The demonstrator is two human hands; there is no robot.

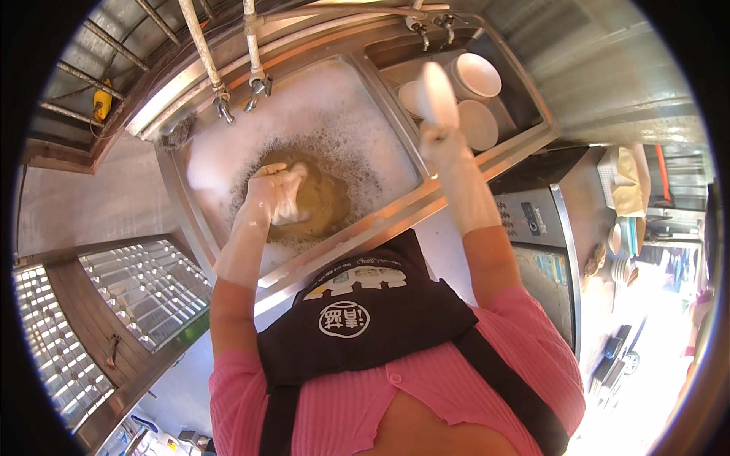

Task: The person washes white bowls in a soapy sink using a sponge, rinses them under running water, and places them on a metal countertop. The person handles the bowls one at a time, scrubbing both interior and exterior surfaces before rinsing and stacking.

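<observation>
My left hand (271,188), in a pale translucent glove, is closed around a wet white cloth (292,196) just above the murky water of the large metal sink basin (388,108). White suds (319,94) cover much of that basin. My right hand (445,139), gloved the same way, grips a white bowl (439,94) by its edge over the divider side of the smaller basin; the bowl is blurred. Behind it, in the smaller basin, stand stacked white bowls (478,77) and a round white dish (477,124).
Metal taps (223,108) overhang the large basin, and two more (422,35) the small one. A scouring pad (178,132) lies on the far left corner. Right of the sink stands a metal cabinet (536,216). A slatted window (145,288) is at left.
</observation>
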